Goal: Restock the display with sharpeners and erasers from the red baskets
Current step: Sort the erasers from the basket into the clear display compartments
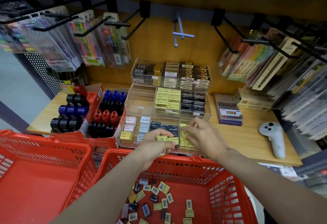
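Observation:
My left hand (pixel 155 145) grips a bunch of small yellow erasers (pixel 163 138) over the front row of the clear tiered display (pixel 207 99). My right hand (pixel 201 135) reaches into the front right compartment, its fingers touching the yellow erasers (pixel 187 143) lying there. The red basket (pixel 221 184) below my arms holds several loose yellow, black and grey erasers (pixel 155 200). A second red basket (pixel 46 167) on the left shows a bare floor. Red cardboard boxes hold blue, black and red sharpeners (pixel 109 110).
Black hooks (pixel 116 23) with pen packs jut out above the wooden shelf (pixel 247 135). A white handheld controller (pixel 274 138) lies at the right of the shelf, next to a boxed pen set (pixel 228 110). More packs hang at the right.

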Available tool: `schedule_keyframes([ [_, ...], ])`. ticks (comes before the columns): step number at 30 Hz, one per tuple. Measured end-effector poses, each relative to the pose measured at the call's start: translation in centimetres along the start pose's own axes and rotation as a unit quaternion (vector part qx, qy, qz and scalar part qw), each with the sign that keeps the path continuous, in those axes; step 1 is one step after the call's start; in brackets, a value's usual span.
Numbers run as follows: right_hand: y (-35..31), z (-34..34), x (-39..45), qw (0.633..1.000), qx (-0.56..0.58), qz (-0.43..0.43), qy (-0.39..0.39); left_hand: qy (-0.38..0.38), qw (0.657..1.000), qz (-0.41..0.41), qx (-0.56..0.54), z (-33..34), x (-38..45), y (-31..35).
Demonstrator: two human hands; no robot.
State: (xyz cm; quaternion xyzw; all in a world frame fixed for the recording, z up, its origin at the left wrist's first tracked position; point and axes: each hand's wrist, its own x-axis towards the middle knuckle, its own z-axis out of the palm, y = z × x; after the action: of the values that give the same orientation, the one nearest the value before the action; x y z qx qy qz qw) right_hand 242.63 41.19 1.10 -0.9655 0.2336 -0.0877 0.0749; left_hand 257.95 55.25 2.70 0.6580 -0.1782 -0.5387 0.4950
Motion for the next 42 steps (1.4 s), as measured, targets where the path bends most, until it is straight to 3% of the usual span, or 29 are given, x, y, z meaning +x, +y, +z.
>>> schedule_keyframes([
  [7,0.5,0.1,0.5,0.998,-0.037,0.025,-0.047,-0.001,1.0,-0.002,-0.009,0.0,-0.1,0.2],
  [11,1.1,0.3,0.1,0.994,-0.049,0.098,0.007,0.0,1.0,-0.003,-0.007,0.1,-0.1,0.2],
  [19,0.4,1.0,0.6,0.986,-0.044,0.149,0.052,0.001,1.0,-0.008,-0.003,0.0,-0.2,0.2],
  [24,0.0,1.0,0.5,0.993,-0.046,0.101,0.032,0.006,1.0,-0.012,0.0,0.1,-0.2,0.2],
  [31,0.4,0.9,0.9,0.984,-0.081,0.156,0.022,0.012,1.0,-0.012,-0.006,0.2,-0.3,0.2],
  [35,0.2,0.9,1.2,0.979,-0.046,0.191,0.054,0.012,1.0,-0.015,-0.014,0.2,-0.2,0.2],
  [42,0.5,-1.5,-0.4,0.989,0.011,0.145,0.024,0.017,0.998,-0.03,-0.045,0.8,-1.4,1.0],
])
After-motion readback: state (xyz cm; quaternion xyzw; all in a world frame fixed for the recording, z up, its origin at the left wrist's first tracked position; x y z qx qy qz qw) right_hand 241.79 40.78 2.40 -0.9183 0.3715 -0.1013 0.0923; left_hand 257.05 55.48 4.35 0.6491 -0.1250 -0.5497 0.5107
